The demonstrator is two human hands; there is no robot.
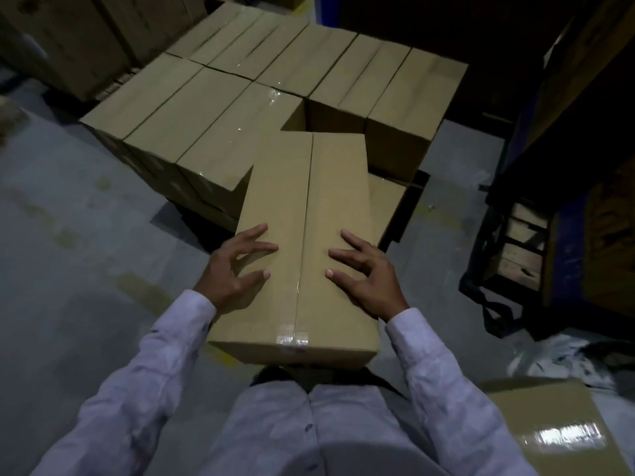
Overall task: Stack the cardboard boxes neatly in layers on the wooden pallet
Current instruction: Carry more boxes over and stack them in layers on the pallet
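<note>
A long taped cardboard box (305,187) lies in front of me, its far end over a gap in the top layer of the stack of boxes (220,108). My left hand (237,269) rests on the box's near left top, fingers spread. My right hand (364,273) rests on the near right top in the same way. The near end of the box hangs out toward my body. The pallet (409,214) shows only as a dark edge under the stack's near right corner.
Another cardboard box (549,427) lies on the floor at the lower right. Dark shelving and a crate (522,242) stand at the right. More large cartons (68,36) stand at the back left. Grey concrete floor (86,235) stretches to the left.
</note>
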